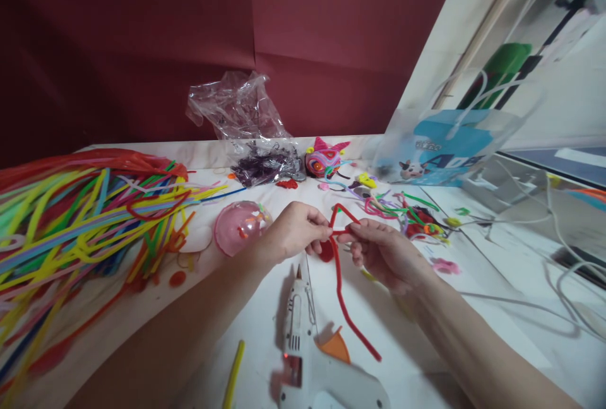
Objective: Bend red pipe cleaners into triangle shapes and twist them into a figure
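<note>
Right now, through the head camera, I have both hands at work on a single red pipe cleaner (339, 279), raised over the middle of the white table (260, 327). The left hand (298, 229) pinches it between thumb and fingers; the right hand (383, 245) grips it at the other side, also with thumb and fingertips. Between them it bends into a small triangle, its long tail hanging down past the white glue gun (296, 314), which has an orange trigger (335, 346). I can make out no writing on the gun.

The lettering I find is on the translucent carrier bag (442, 150) at the back right: large dark blue capitals beginning "AD", the rest unclear to me, beside a cartoon cow (411, 170). A smaller line above is too blurred to read. To the left lies a multicoloured heap of pipe cleaners (95, 219).
</note>
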### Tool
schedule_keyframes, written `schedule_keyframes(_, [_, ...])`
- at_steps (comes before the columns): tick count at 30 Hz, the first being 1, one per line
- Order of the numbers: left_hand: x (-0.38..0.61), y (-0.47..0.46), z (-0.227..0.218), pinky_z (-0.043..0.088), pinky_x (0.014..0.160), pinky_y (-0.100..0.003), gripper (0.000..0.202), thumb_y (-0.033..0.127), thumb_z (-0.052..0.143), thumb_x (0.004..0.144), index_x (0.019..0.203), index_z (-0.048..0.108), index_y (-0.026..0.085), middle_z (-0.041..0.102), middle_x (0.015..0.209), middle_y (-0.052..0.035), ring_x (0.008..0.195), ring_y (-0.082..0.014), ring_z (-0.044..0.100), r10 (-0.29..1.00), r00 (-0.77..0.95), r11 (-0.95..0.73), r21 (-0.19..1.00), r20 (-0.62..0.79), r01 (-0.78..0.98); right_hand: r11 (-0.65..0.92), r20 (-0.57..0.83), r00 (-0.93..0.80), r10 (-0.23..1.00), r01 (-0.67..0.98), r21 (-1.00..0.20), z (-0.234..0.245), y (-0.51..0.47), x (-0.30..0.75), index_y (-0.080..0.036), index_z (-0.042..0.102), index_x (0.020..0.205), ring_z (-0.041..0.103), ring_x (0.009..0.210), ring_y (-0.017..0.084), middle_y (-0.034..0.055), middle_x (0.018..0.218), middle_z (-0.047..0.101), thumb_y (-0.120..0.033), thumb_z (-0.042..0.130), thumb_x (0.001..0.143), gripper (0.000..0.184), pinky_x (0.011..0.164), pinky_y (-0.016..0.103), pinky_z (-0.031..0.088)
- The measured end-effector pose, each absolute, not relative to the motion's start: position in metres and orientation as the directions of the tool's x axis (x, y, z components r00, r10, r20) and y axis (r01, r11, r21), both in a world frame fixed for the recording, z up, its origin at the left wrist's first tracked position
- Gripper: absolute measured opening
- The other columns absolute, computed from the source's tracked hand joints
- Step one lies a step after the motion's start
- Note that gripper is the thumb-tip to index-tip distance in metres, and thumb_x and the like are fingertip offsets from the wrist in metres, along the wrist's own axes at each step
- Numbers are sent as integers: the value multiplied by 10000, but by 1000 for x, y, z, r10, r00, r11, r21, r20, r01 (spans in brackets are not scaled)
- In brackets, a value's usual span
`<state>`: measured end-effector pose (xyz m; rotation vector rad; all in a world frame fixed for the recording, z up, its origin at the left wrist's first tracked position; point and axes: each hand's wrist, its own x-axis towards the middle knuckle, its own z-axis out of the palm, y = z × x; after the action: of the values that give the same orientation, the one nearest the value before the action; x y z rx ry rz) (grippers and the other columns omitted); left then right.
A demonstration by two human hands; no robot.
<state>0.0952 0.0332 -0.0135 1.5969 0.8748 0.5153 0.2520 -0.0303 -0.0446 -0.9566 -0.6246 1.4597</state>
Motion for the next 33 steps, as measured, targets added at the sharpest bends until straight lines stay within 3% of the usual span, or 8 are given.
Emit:
schedule_keyframes(7, [100, 27, -12, 446, 442, -194, 111, 71, 547, 736, 633, 553, 111, 547, 438, 24, 404, -84, 546, 775, 611, 10, 970, -161, 244, -105, -174, 83, 981, -528, -843, -46, -31, 251, -127, 615, 591, 569, 367, 89, 85, 637, 722, -137, 710, 638, 106, 356, 160, 466])
schedule_keyframes(15, [105, 25, -19, 424, 424, -176, 168, 88, 506, 764, 602, 536, 123, 530, 434, 32, 390, -68, 520, 808, 573, -1, 972, -137, 234, -107, -173, 84, 981, -508, -855, -45, -31, 248, -137, 598, 557, 570, 369, 93, 73, 619, 714, -172, 765, 572, 171, 368, 168, 461])
schedule_keyframes(19, [102, 28, -19, 377, 387, -152, 200, 75, 500, 749, 557, 514, 130, 504, 411, 40, 366, -54, 483, 808, 571, -14, 965, -142, 261, -123, -168, 73, 983, -415, -902, -42, -33, 249, -139, 633, 657, 601, 432, 119, 80, 685, 714, -268, 750, 613, 179, 396, 195, 461])
schedule_keyframes(21, [100, 30, -19, 353, 371, -146, 209, 83, 515, 738, 537, 499, 136, 486, 387, 46, 349, -50, 462, 800, 580, -17, 960, -155, 281, -75, -129, 158, 979, -308, -948, -38, -34, 249, -149, 654, 730, 610, 491, 126, 60, 685, 697, -321, 727, 643, 206, 421, 197, 454])
schedule_keyframes(24, [99, 30, -19, 342, 363, -144, 198, 82, 544, 704, 517, 508, 136, 474, 369, 51, 332, -44, 435, 763, 620, -24, 950, -184, 312, 28, -9, 294, 956, -121, -992, -34, -36, 248, -157, 679, 740, 557, 504, 112, 16, 594, 634, -334, 734, 625, 218, 433, 193, 421])
schedule_keyframes(27, [100, 26, -18, 346, 366, -144, 175, 62, 556, 662, 502, 537, 130, 480, 364, 48, 332, -43, 429, 710, 672, -40, 942, -208, 334, 62, 57, 273, 960, -9, -998, -34, -37, 247, -155, 686, 669, 463, 437, 91, -11, 502, 570, -316, 743, 600, 185, 404, 202, 365])
schedule_keyframes(30, [101, 22, -19, 350, 373, -144, 166, 79, 552, 660, 503, 542, 131, 487, 372, 46, 339, -43, 434, 688, 694, -50, 940, -212, 336, 65, 62, 241, 968, -3, -998, -37, -37, 246, -152, 660, 568, 398, 400, 73, -26, 436, 514, -295, 737, 600, 166, 379, 201, 318])
schedule_keyframes(33, [102, 21, -20, 353, 377, -151, 167, 133, 539, 694, 528, 550, 133, 498, 385, 40, 343, -47, 442, 696, 688, -42, 945, -205, 324, 72, 42, 267, 963, -102, -992, -36, -37, 245, -156, 637, 520, 380, 393, 73, -30, 419, 487, -282, 748, 571, 176, 364, 202, 305])
